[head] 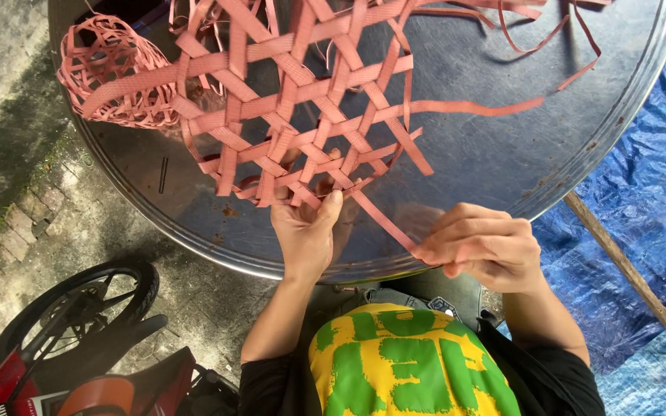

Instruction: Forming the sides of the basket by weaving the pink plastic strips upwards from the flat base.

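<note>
Where the pink strap lattice (pixel 302 115) rests on the round metal tabletop (pixel 502 146), its near edge lies directly under the left hand (pixel 306 231). That hand is closed on the lattice edge: thumb on top near a crossing, fingers apparently curled beneath, though the underside is hidden. One loose pink strap (pixel 383 219) runs out of the weave just beside the left thumb; its long axis slants down and to the person's right, ending inside the right hand (pixel 483 246). The right hand pinches that strap end, fingers narrow and folded over it. Strap and fingers are touching. The right hand is the nearer to the free end, the left the nearer to the root of the strap, and the two hands stand near each other with the strap taut between them.

A second, smaller woven bundle (pixel 113 73) of the same pink strap sits at the far left rim of the tabletop, touching the lattice. Further loose strips (pixel 549 31) trail off at the far right.

Packages, labels, signs: none on the tabletop. A yellow shirt with a green print (pixel 406 366) fills the lower middle. A blue tarpaulin (pixel 641 192) covers the ground at right, crossed by a wooden pole (pixel 634 281). A red motorcycle with black wheel (pixel 79 308) stands at lower left on wet concrete
</note>
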